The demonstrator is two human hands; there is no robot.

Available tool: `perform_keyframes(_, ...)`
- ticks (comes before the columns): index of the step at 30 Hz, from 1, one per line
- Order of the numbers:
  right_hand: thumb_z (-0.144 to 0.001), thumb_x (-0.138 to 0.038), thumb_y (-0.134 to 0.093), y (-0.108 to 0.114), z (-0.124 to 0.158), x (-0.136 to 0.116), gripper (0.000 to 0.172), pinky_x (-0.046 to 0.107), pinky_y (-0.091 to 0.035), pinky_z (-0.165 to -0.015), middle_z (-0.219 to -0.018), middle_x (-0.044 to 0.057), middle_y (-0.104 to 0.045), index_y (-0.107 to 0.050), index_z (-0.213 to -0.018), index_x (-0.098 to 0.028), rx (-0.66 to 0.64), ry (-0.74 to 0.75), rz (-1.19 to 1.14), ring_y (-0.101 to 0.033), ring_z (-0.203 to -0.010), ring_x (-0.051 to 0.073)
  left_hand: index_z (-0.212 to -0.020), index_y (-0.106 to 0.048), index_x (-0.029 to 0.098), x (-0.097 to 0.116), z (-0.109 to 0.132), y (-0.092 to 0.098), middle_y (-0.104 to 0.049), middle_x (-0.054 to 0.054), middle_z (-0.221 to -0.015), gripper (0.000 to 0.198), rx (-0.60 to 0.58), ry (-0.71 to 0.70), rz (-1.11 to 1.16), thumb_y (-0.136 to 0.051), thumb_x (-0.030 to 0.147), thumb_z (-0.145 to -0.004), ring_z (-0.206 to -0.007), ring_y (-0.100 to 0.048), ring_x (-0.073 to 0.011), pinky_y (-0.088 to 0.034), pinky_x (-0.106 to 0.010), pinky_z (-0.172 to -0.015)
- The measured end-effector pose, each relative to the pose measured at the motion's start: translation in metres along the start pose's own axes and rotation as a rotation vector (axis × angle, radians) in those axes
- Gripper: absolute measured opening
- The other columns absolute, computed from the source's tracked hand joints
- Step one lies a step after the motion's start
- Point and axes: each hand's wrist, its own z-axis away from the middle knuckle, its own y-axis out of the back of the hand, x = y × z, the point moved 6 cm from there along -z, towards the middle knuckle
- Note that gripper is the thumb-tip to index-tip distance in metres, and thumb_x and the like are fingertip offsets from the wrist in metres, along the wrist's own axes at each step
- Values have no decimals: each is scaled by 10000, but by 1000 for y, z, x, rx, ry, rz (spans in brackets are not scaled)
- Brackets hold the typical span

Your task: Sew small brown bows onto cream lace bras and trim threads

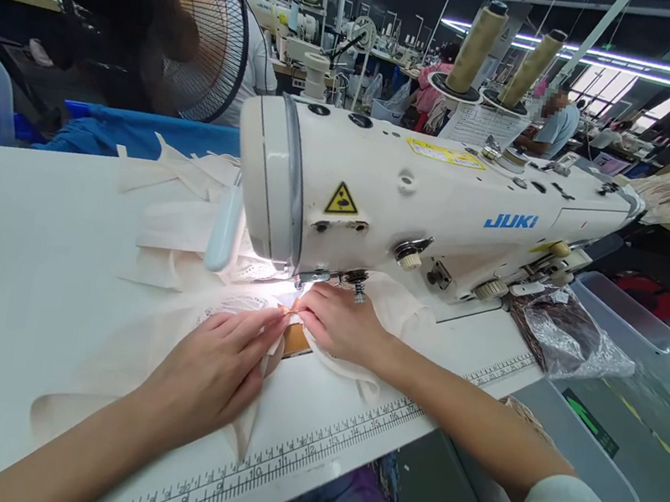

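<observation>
Squarely at the front of the counter (23, 252), lays the left hand (215, 368) palm-down on the cream cloth (120, 361), fingers straight and held side by side, gripping nothing, tips touching a small orange strip (286, 309) at the cloth's far edge. Meets it from the other side with the right hand (340, 320), knuckles up, fingers curled inward. Seems to nip the orange strip between thumb and forefinger, though hard to tell for certain through the lamp glare. Places the strip between the two hands, just ahead of the left fingertips and right at the right fingertips, directly in front of the presser foot (307, 279) and just short of it. Shows a brown tag (297, 340) on the cloth just below the strip, beside the left fingertips. Drapes the cream cloth from under the right hand, beneath the left palm and back toward the counter's front edge, near the printed ruler (311, 442).

Carries a white sewing machine (443, 209) across the counter behind both hands, its head above the strip. Stacks more cream pieces (179, 226) left of the machine head, beyond the cloth. Stands two thread cones (476, 49) upright behind the machine. Sets a crumpled brown plastic bag (563, 338) at the counter's right end, beside a clear bin (624, 310). Puts a black fan (205, 27) at upper left, blue fabric (138, 131) below it, and another person (559, 121) seated well back among further machines.
</observation>
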Motion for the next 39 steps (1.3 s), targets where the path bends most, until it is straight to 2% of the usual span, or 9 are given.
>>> perform_keyframes(4,-1008,-224,-418,0,0,2,224,293,-262,-578,-1130,25,-683,-641,-987,-212,-17,-2,-19,-578,-951,155,-1400,-509,145,2,-1,6,-623,-148,-1335,462,33,-6,26,-418,183,-948,-1136,-634,-279,-516,-416,-908)
perform_keyframes(10,-1000,-222,-418,-1,0,-1,227,293,-249,-571,-1091,29,-684,-644,-1016,-224,-13,33,32,-567,-913,158,-1423,-494,161,3,-4,11,-645,-143,-1290,496,77,-9,23,-439,166,-930,-1111,-640,-279,-518,-401,-902)
perform_keyframes(16,-995,-196,-422,3,1,-4,226,286,-255,-573,-1123,54,-683,-648,-980,-198,-44,-15,56,-568,-897,163,-1364,-541,112,5,-4,8,-633,-167,-1284,458,40,-30,-33,-427,186,-926,-1087,-640,-286,-500,-407,-889)
perform_keyframes(23,-999,-225,-419,2,-1,-1,226,289,-288,-605,-1103,35,-683,-644,-980,-213,-51,2,0,-572,-910,159,-1389,-531,161,1,-2,1,-634,-133,-1297,478,-4,25,-10,-401,209,-932,-1091,-633,-286,-495,-415,-892)
perform_keyframes(32,-1017,-241,-395,-2,-1,1,246,286,-289,-603,-1172,36,-680,-640,-1008,-218,-44,-15,41,-582,-969,173,-1350,-554,127,5,-6,7,-632,-157,-1301,457,25,-13,-24,-421,183,-917,-1059,-644,-282,-488,-405,-860)
perform_keyframes(35,-1037,-251,-350,-2,5,0,296,296,-284,-581,-1142,65,-677,-639,-1080,-203,36,37,123,-581,-947,180,-1362,-533,127,5,-6,6,-608,-159,-1352,462,12,-6,-39,-405,194,-924,-1046,-648,-281,-486,-415,-846)
perform_keyframes(39,-1051,-220,-307,0,20,-7,349,316,-344,-621,-1067,91,-674,-590,-1248,-166,152,230,238,-568,-968,198,-1340,-534,113,7,-7,5,-618,-165,-1345,440,5,-35,-83,-379,198,-937,-1083,-647,-282,-485,-415,-854)
